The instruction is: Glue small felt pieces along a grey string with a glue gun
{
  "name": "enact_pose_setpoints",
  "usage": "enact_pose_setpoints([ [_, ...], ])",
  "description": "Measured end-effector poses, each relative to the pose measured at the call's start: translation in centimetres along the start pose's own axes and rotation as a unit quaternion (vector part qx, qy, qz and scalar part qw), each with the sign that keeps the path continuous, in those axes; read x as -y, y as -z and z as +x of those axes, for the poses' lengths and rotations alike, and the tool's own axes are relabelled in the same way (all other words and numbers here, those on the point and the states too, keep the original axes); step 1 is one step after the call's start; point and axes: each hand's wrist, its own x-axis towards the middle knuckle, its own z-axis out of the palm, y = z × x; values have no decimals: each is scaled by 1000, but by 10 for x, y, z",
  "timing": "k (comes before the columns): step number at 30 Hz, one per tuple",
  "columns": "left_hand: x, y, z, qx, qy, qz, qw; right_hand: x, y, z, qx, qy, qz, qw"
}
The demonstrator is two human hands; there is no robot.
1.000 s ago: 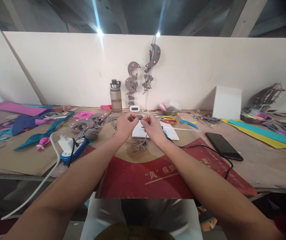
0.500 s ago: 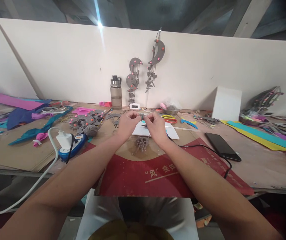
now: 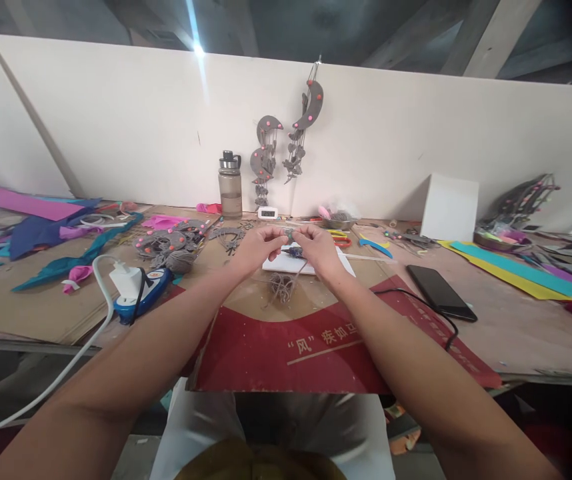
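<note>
Over a white board point(image 3: 279, 265), my left hand point(image 3: 260, 249) and my right hand point(image 3: 319, 249) meet fingertip to fingertip. Both are closed in a pinch on a small grey piece point(image 3: 289, 235), mostly covered by the fingers. A dark blue tool tip point(image 3: 295, 252) shows beneath the hands, on or just above the board; the rest of it is hidden. In front of the board lies a tangle of grey yarn point(image 3: 282, 287), and a strand of it rises toward my right hand. Red printed cardboard point(image 3: 261, 353) covers the table's front edge.
Grey moon-shaped hangings point(image 3: 311, 110) with pink dots hang on the wall. A water bottle point(image 3: 230, 187), a small clock point(image 3: 268, 213) and scissors point(image 3: 339, 239) stand or lie behind. A power strip point(image 3: 153, 287) is at left, a phone point(image 3: 440, 292) and black cable point(image 3: 416, 300) at right.
My hands have shifted slightly, and my left fingers have loosened and lowered a little. More of the dark blue tool and a yarn strand by my right hand now show. The view has moved slightly.
</note>
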Motion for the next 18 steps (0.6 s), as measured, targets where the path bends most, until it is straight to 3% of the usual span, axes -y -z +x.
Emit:
enact_pose_setpoints([
  [3, -2, 5, 1, 41, 29, 26, 998, -1, 7, 0, 4, 5, -20, 1000],
  [12, -9, 7, -1, 15, -20, 228, 973, 4, 3, -5, 27, 151, -193, 969],
  [18, -5, 5, 0, -30, -38, 238, 970, 6, -2, -11, 27, 156, -205, 966],
])
